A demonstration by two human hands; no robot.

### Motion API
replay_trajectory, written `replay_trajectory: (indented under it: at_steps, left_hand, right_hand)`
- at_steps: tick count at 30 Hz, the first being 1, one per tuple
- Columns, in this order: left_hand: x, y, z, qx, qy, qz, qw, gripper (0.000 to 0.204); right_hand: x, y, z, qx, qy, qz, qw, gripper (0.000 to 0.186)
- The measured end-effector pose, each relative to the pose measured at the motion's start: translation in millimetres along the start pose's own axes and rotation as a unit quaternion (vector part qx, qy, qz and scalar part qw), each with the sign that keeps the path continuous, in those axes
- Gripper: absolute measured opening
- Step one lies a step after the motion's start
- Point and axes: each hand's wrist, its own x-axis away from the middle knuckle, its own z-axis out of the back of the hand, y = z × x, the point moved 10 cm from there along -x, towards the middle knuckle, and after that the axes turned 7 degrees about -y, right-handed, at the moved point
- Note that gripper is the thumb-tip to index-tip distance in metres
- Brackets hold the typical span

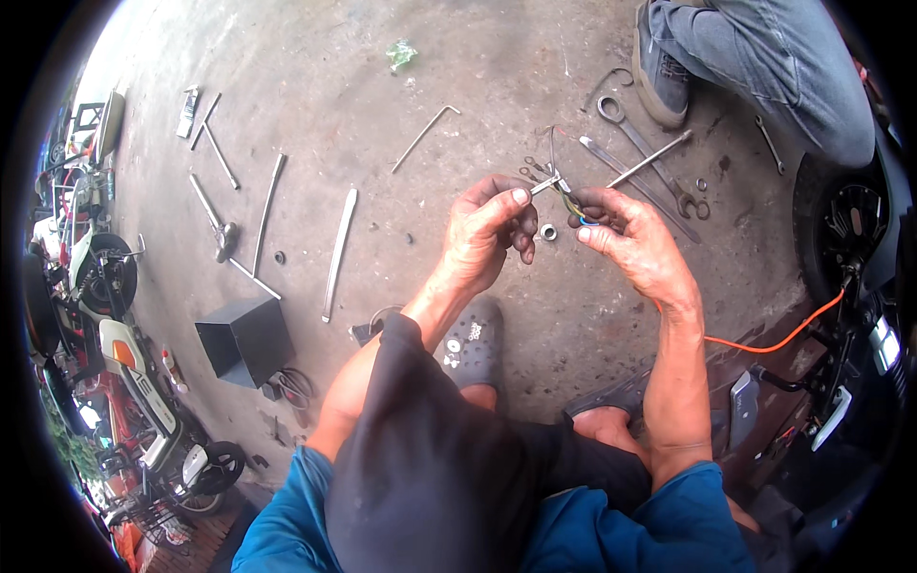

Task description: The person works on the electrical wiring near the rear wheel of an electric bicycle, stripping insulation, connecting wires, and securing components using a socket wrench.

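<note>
our two bare forearms rise from the lower edge and converge, wrists bent inward. our left hand [489, 234] curls with thumb and forefinger pinched together at the fingertips, the other fingers folded under. our right hand [635, 239] faces it just beside, fingers curled in, thumb pressed against the forefinger.

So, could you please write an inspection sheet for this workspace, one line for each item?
Surface: stained concrete floor.
Job's things: small metal part and coloured wires, held between the hands.
Clutter: wrenches, metal rods, nut, black box.
Hands: left hand pinches the part; right hand grips the wires.
Cables: orange cable.
Surroundings: parked motorbikes; another person's shoe.
</note>
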Motion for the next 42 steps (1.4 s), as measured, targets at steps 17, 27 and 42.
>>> replay_trajectory:
  at_steps: [17, 27, 42]
  left_hand:
    - [5, -4, 0, 0.014, 0.006, 0.001, 1.000, 0.028]
    - [6, -7, -4, 0.040, -0.005, 0.020, 0.999, 0.032]
    - [10, -13, -6, 0.006, 0.002, 0.016, 1.000, 0.030]
  right_hand:
    - [1, -4, -4, -0.039, -0.032, -0.016, 0.999, 0.050]
    - [-15, -11, -13, -0.083, -0.033, -0.064, 0.994, 0.036]
    - [-15, 0, -4, -0.071, 0.065, -0.046, 0.994, 0.020]
